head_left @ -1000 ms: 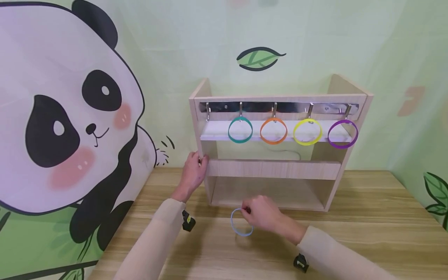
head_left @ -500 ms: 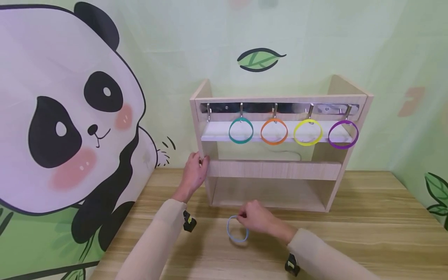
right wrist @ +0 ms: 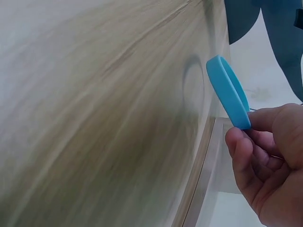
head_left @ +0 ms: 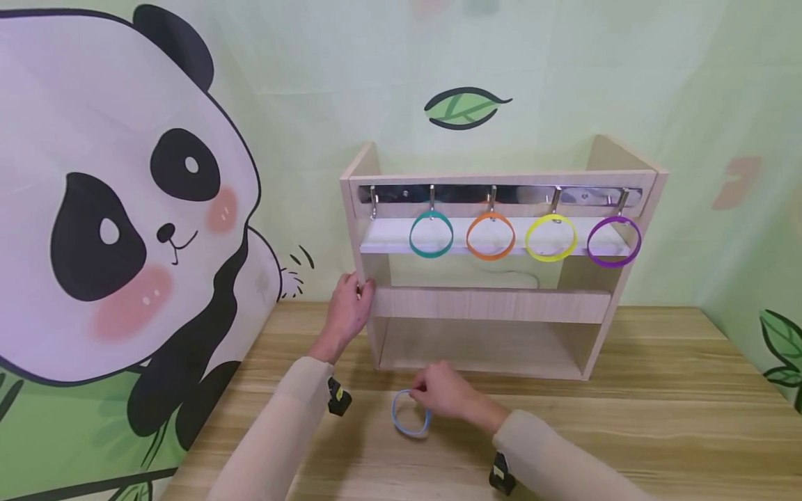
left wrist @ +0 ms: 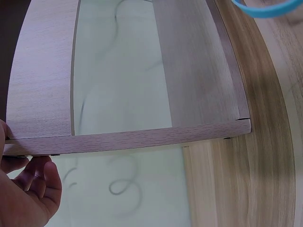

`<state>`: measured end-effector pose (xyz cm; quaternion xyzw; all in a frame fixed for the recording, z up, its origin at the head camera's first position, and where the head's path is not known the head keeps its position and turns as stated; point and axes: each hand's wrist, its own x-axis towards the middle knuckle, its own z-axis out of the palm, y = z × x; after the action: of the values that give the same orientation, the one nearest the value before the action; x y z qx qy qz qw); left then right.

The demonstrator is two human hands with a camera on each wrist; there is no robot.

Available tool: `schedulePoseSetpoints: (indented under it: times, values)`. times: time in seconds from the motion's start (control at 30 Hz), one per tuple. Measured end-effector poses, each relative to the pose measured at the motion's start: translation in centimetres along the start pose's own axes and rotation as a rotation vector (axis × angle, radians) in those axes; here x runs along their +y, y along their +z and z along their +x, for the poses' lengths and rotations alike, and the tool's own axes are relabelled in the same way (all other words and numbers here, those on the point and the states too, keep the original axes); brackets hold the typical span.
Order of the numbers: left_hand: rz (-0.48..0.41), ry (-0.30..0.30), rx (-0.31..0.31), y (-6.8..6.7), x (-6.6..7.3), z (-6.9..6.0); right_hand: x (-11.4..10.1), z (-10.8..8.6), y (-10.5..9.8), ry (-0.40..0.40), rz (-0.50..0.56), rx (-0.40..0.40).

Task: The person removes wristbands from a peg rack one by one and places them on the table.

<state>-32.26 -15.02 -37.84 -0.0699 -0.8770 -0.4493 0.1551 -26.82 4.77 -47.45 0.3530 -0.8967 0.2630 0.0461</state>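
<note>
A light blue ring (head_left: 396,415) is pinched between thumb and fingers of my right hand (head_left: 443,391), in front of the wooden rack (head_left: 491,304). In the right wrist view the ring (right wrist: 228,91) is held at one end by the right hand (right wrist: 279,156). My left hand (head_left: 347,306) grips the rack's left side panel; the left wrist view shows its fingers curled round the panel edge (left wrist: 128,141). Teal (head_left: 411,243), orange (head_left: 469,240), yellow (head_left: 528,243) and purple (head_left: 590,249) rings hang on hooks. The leftmost hook (head_left: 373,202) carries no ring.
The rack stands at the back of the wooden table (head_left: 677,417), against a pale green backdrop (head_left: 626,69) with a large printed panda (head_left: 119,209) at the left. A white shelf (head_left: 388,233) lies behind the hanging rings.
My right hand has moved left and slightly nearer the table's front with the blue ring in it. My left hand stays on the side panel.
</note>
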Motion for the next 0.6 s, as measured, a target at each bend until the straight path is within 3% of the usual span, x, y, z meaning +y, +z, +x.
schedulePoseSetpoints:
  times: [0.6]
  values:
    - [0.005,-0.008,-0.002,-0.2,0.2,0.0,-0.3,1.1,1.2,0.055,-0.008,-0.049]
